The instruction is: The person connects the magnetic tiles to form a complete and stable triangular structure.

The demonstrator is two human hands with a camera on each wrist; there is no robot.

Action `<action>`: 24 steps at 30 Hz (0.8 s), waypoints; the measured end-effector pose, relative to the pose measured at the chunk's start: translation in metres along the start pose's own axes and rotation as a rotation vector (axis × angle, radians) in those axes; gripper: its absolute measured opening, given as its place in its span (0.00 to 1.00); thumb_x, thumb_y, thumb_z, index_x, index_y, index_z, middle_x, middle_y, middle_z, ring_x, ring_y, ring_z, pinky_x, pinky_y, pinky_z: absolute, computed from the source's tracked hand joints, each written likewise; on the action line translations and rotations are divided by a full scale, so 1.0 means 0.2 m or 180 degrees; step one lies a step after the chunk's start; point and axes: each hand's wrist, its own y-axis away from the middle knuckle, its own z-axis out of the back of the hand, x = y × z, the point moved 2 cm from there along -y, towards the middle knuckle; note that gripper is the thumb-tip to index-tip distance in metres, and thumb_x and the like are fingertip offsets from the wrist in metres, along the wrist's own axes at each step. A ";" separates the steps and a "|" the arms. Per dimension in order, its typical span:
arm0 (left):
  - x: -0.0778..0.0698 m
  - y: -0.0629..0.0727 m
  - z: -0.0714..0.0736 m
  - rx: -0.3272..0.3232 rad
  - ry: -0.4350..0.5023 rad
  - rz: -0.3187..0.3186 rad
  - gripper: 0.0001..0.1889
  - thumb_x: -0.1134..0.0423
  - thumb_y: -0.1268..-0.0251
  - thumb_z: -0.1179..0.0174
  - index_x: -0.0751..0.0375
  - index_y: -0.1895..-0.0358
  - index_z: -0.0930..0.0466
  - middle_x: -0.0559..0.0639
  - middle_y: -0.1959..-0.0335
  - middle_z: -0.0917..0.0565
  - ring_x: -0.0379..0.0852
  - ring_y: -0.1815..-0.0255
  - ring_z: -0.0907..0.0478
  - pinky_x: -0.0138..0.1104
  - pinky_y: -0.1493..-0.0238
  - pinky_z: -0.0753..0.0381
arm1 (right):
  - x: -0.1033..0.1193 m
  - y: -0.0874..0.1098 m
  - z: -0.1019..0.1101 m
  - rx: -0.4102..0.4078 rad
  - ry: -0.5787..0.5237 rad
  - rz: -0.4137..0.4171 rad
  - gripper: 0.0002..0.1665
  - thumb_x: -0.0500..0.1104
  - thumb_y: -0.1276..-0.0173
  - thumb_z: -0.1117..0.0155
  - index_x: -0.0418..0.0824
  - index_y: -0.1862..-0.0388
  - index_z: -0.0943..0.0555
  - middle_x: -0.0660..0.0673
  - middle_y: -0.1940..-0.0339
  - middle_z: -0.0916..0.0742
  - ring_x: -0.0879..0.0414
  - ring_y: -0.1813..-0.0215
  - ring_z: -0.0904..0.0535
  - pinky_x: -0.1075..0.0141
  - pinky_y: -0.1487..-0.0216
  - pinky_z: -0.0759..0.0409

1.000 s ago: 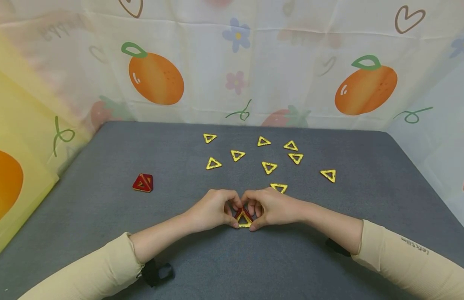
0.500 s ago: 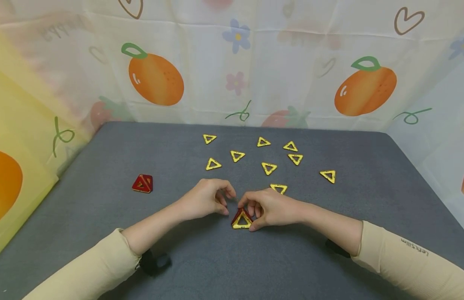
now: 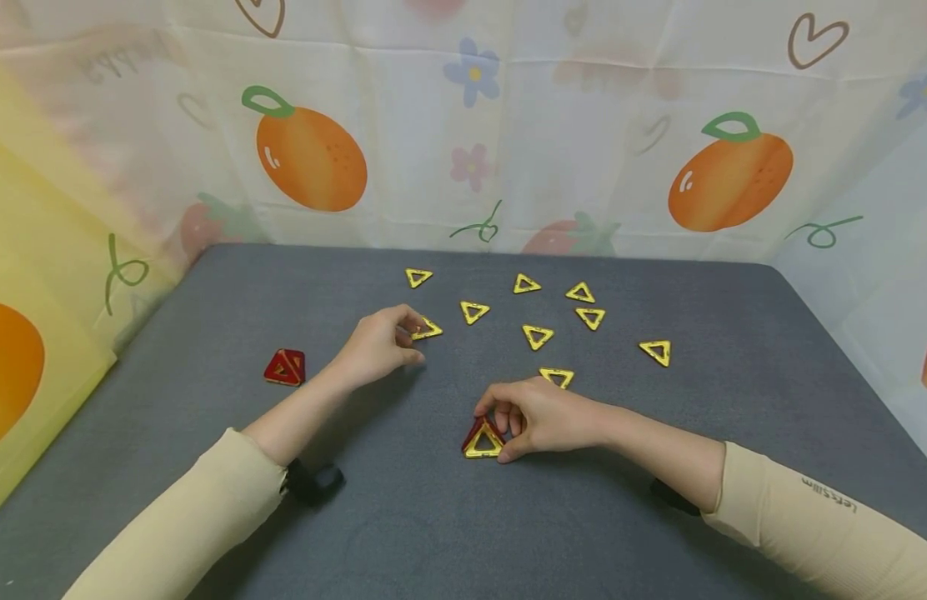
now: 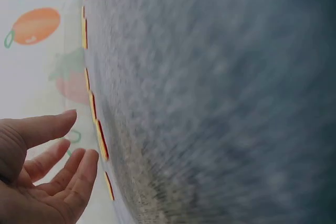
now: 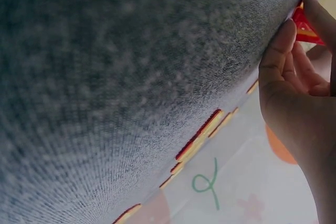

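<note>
Pinched the red-and-yellow hollow pyramid (image 3: 481,452) on grainy grey cloth (image 3: 403,517) with the right hand (image 3: 540,415). Held the left hand (image 3: 377,346) loosely spread beside a flat, open-centred yellow triangle (image 3: 428,335); could not confirm touch

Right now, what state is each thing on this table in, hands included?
Left hand: fingers parted, holding nothing.
Right hand: gripping the red-and-yellow shape.
Red-and-yellow shape: triangles leaning together, upright.
Red shape: triangles joined, untouched.
Nine loose triangles: flat, one partly hidden.
Sleeves: pushed up the forearms.
</note>
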 end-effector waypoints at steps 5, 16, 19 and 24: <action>0.02 -0.06 0.03 -0.0125 -0.0024 0.0118 0.25 0.68 0.39 0.32 0.67 0.39 0.27 0.65 0.43 0.22 0.60 0.44 0.20 0.48 0.47 0.18 | 0.00 0.00 0.00 -0.0016 0.0009 0.0000 0.29 0.45 0.45 0.21 0.47 0.44 0.21 0.53 0.67 0.18 0.66 0.71 0.24 0.72 0.67 0.21; 0.06 -0.16 0.02 0.0052 -0.0188 0.0500 0.28 0.59 0.32 0.38 0.66 0.32 0.33 0.65 0.44 0.22 0.60 0.48 0.22 0.46 0.50 0.21 | -0.01 -0.01 0.00 -0.0006 -0.0015 -0.0005 0.29 0.45 0.45 0.21 0.47 0.44 0.21 0.53 0.67 0.18 0.66 0.71 0.24 0.72 0.68 0.21; 0.06 -0.17 0.02 0.0078 -0.0267 0.0460 0.29 0.58 0.33 0.37 0.65 0.33 0.31 0.65 0.45 0.21 0.60 0.48 0.22 0.44 0.53 0.20 | -0.01 0.00 0.00 -0.0001 -0.0018 -0.0008 0.29 0.45 0.45 0.21 0.47 0.44 0.21 0.53 0.67 0.18 0.66 0.71 0.23 0.72 0.67 0.21; 0.07 -0.17 0.01 0.0127 -0.0345 0.0390 0.28 0.58 0.33 0.36 0.64 0.32 0.29 0.67 0.43 0.23 0.61 0.43 0.24 0.47 0.48 0.21 | -0.01 0.00 -0.01 0.0001 -0.0023 -0.0022 0.28 0.45 0.45 0.21 0.48 0.45 0.21 0.53 0.67 0.18 0.66 0.71 0.23 0.72 0.67 0.20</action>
